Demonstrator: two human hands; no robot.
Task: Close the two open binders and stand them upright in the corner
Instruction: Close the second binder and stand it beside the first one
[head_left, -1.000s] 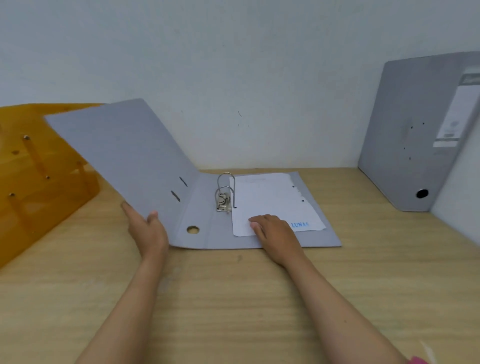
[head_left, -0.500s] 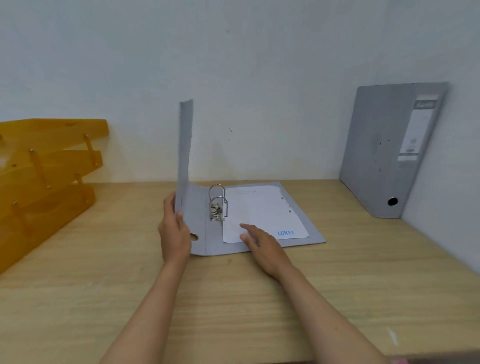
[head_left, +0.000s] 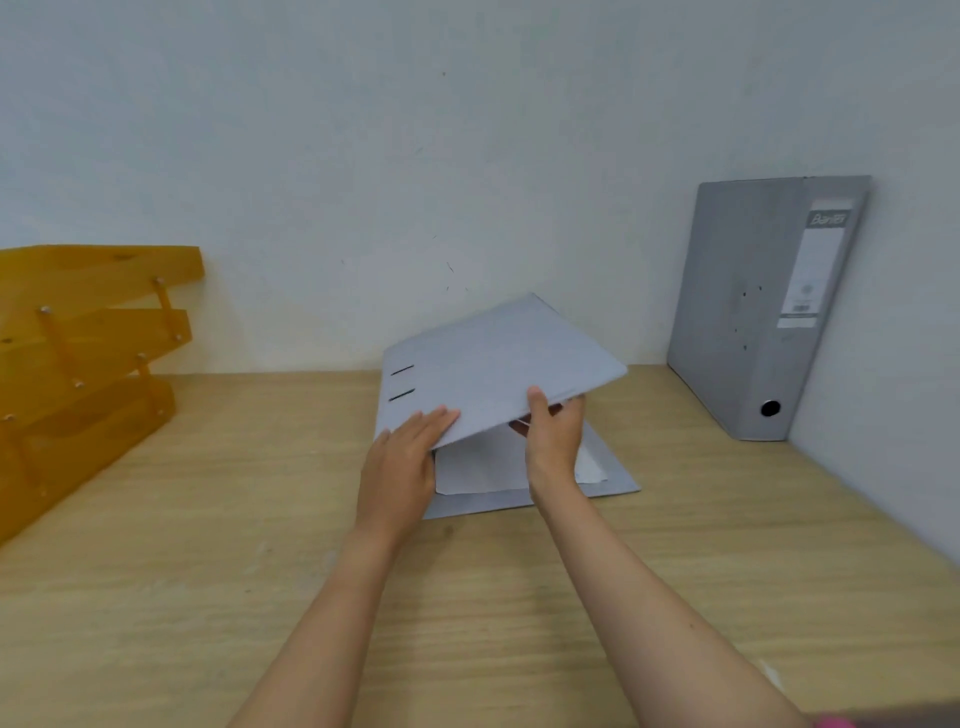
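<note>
A pale wall (head_left: 467, 156) fills the upper half of the view, meeting a side wall at the right to form the corner. Below it runs the wooden table (head_left: 208, 597). At the left edge sits a stack of amber letter trays (head_left: 78, 353), three tiers stepped on thin posts. In the corner a closed grey binder (head_left: 753, 312) stands upright, leaning slightly against the side wall, spine label and finger hole facing out. Near the middle of the table, close to the back wall, lies the second grey binder (head_left: 498, 364), its lower cover flat on the table and its upper cover tilted partway down over white paper sheets (head_left: 483, 467) inside. The left hand (head_left: 400, 467) rests flat on top of that cover near its spine, fingers (head_left: 431, 421) stretched out and close together, gripping nothing. The right hand (head_left: 553, 436) holds the cover's front edge, thumb on top and the other fingers curled beneath it, closed narrowly on the board.
</note>
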